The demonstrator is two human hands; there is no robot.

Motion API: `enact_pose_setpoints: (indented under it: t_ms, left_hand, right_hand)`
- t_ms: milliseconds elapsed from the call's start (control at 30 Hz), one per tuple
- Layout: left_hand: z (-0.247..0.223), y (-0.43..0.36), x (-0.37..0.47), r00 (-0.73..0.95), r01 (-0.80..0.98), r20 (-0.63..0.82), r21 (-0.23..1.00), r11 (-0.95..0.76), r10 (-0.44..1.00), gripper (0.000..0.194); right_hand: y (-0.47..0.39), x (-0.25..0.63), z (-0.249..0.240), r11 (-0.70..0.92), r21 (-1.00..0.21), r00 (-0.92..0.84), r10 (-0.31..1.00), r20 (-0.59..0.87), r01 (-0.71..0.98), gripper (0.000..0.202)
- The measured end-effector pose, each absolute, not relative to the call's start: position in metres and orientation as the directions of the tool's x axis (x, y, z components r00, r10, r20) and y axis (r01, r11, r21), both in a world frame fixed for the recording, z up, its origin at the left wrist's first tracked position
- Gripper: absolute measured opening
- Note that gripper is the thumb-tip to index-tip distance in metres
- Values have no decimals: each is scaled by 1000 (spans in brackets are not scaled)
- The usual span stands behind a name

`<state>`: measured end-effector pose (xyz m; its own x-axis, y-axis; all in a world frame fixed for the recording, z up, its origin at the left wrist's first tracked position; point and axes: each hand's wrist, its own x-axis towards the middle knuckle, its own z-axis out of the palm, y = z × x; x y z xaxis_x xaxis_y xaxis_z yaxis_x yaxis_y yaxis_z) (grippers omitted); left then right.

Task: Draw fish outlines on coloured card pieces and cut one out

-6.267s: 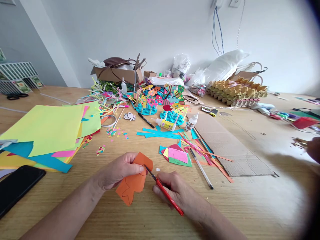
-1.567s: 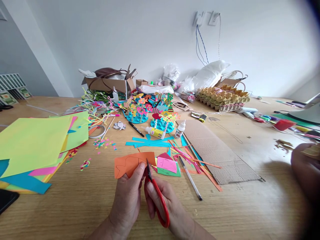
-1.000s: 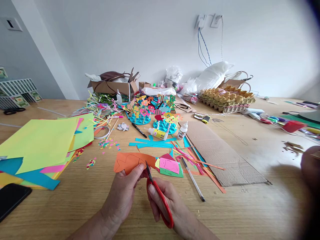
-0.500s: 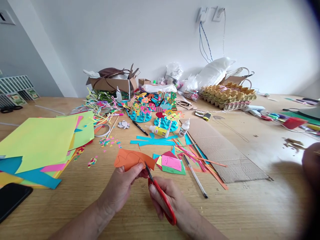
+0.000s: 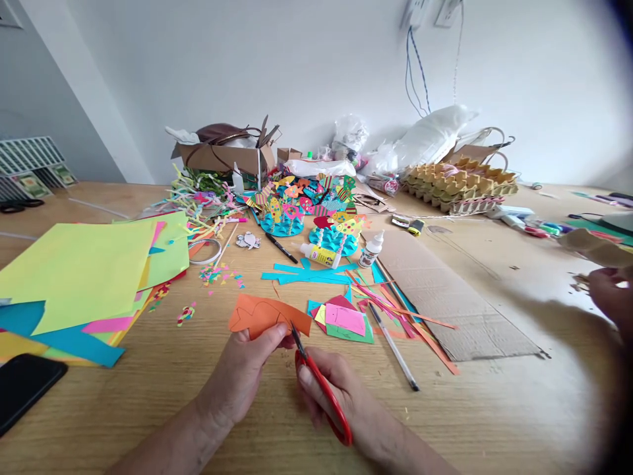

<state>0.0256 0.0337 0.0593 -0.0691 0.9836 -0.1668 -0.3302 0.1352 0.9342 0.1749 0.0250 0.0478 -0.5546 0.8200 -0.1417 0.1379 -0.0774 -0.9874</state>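
Between the thumb and fingers of my left hand (image 5: 247, 363) is a piece of orange paper (image 5: 260, 315) with a curved outline drawn on it. My right hand (image 5: 329, 382) is closed round the red handles of a pair of scissors (image 5: 326, 396). The scissor blades meet the paper's lower edge, close to my left thumb; the far tips are partly hidden. Just right of the orange paper lie pink, green and dark red paper pieces (image 5: 345, 319), the pink one with a drawn outline. A pen (image 5: 394, 348) rests beside them.
Blue paper strips (image 5: 306, 274), glue bottles (image 5: 370, 251) and paper fish on blue bases (image 5: 333, 241) stand ahead. Coloured sheets (image 5: 74, 270) and a phone (image 5: 30, 389) are left, cardboard (image 5: 459, 303) right. Another person's hand (image 5: 610, 297) is at the right edge, near an egg-carton piece (image 5: 596, 247).
The view has shifted slightly. My hands, the orange paper and the scissors keep nearly the same pose. At the right edge, the other person's hand is clearer and an egg-carton piece has appeared.
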Motion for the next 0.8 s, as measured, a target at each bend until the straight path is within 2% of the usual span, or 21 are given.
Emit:
enact_pose_setpoints:
  t_ms: [300, 800]
  left_hand:
    - [56, 32, 25, -81, -326, -157, 938, 123, 984, 15]
    - [55, 34, 23, -43, -341, -149, 932, 125, 988, 12]
  right_hand:
    - [26, 173, 47, -57, -984, -550, 824, -140, 166, 60]
    - [24, 172, 48, -118, -984, -548, 819, -172, 133, 58]
